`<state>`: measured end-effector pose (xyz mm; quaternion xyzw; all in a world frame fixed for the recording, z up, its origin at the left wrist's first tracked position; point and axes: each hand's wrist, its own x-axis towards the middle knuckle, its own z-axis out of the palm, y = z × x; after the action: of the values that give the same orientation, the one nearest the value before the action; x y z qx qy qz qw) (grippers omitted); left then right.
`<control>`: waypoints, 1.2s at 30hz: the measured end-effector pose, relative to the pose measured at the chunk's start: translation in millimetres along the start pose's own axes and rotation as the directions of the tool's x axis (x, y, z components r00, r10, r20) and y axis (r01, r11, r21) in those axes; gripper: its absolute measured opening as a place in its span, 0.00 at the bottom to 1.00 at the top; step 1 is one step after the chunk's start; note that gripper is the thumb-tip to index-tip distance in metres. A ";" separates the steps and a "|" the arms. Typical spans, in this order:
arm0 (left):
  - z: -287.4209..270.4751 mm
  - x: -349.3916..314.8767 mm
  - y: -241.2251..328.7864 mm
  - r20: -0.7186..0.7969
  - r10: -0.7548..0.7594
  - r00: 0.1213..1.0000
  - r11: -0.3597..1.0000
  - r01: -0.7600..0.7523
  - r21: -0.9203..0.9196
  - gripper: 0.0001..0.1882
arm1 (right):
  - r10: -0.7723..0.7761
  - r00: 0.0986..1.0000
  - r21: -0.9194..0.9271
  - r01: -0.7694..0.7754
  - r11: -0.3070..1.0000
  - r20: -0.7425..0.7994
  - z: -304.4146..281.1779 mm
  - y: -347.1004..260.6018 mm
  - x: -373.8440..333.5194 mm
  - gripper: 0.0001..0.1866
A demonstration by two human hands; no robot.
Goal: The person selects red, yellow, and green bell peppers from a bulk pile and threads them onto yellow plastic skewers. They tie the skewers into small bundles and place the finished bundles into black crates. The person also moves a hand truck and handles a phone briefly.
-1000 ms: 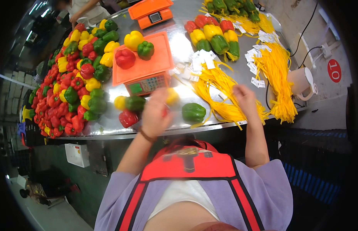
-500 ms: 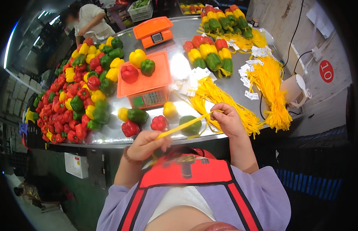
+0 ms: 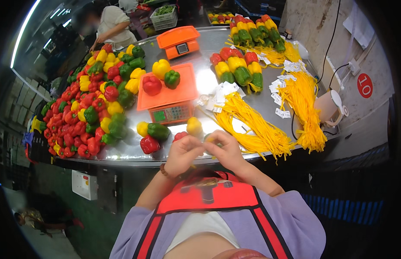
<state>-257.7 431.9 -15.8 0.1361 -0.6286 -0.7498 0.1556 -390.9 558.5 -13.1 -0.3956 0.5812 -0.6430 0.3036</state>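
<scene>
My left hand and my right hand meet fingertip to fingertip over the table's front edge, both pinched closed. Between them is a narrow yellow net strip; my fingers hide most of it and only a scrap shows below. Just behind my hands lie a red bell pepper, partly covered, and a yellow one. To the left, a green pepper, a red one and a yellow one sit together. A bundle of yellow net strips with white tags spreads out to the right.
An orange scale bears three peppers; another orange scale stands farther back. A large pepper heap covers the left. Packed rows of tricolour peppers, a second strip bundle and a pale jug are at right. A person stands beyond.
My hands have come together from apart, the right one moving left. The yellow strip, stretched between them before, is now mostly hidden. The view has shifted slightly.
</scene>
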 end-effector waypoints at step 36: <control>-93.4 -97.2 -19.7 0.188 0.077 0.979 0.926 0.000 -0.378 0.05 | 0.138 0.983 0.627 -0.030 0.778 -0.125 138.5 4.4 -45.5 0.06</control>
<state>-132.7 390.3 -50.6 0.0157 -0.4884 -0.8628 0.1299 -249.0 526.2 -23.0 -0.1927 0.3764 -0.8147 0.3967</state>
